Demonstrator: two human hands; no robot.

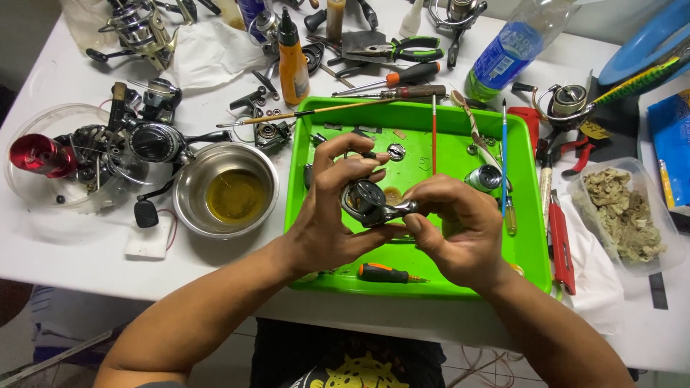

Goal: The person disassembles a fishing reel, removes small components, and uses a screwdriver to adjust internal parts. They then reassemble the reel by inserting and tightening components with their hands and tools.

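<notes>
Both forearms reached in from the near edge of the desk, meeting over the middle of the green tray. Left hand turned palm inward, fingers curled round a dark metal reel body, thumb pressed along its lower side. Right hand bent at the wrist, fingertips pinched tight on the silvery stub jutting from the reel body's right side. Held just above the tray floor, not resting on it.

Lying near the tray's front edge, just below the hands: a small orange-and-black screwdriver. Resting further back on the tray: a small silver spool, a blue-handled brush and a thin red-handled brush.

Standing beyond the tray's back left corner: an orange squeeze bottle with a black nozzle. Lying beyond the back right corner: a clear plastic bottle with a blue label wrapped round it. Sitting left of the tray: a steel bowl holding yellowish liquid. Sitting toward the desk's right edge: a clear plastic tub filled with beige crumpled scraps, and past it a blue flat package.
</notes>
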